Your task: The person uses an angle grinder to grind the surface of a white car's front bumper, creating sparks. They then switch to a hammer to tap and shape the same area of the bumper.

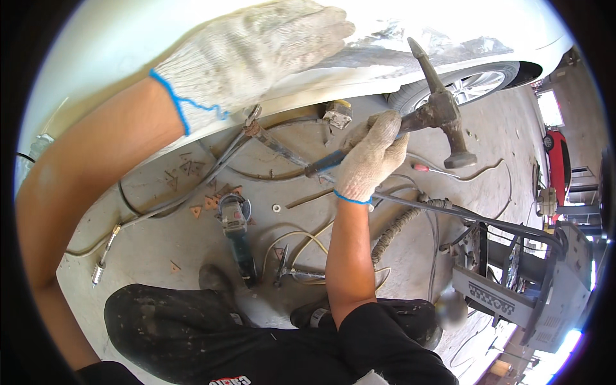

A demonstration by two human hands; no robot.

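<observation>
My left hand (253,54), in a knitted white work glove with a blue cuff, lies flat with its fingers stretched out against the white car body (115,70). Just past its fingertips, the lower panel shows a scraped patch (369,56) of dull, bare metal. In my right hand (372,160), gloved the same way, is a body hammer (443,109), gripped by the handle close below its head. The hammer's head has a long pointed end and a round flat face, and it is held up in front of the car's wheel (481,85), apart from the panel.
An angle grinder (237,237) lies on the floor near my feet, beside small rusty triangular pieces (196,211). Cables and hoses (282,231) tangle across the concrete. A red-handled screwdriver (436,170) lies right of my hand. A grey machine on a frame (545,295) stands at right.
</observation>
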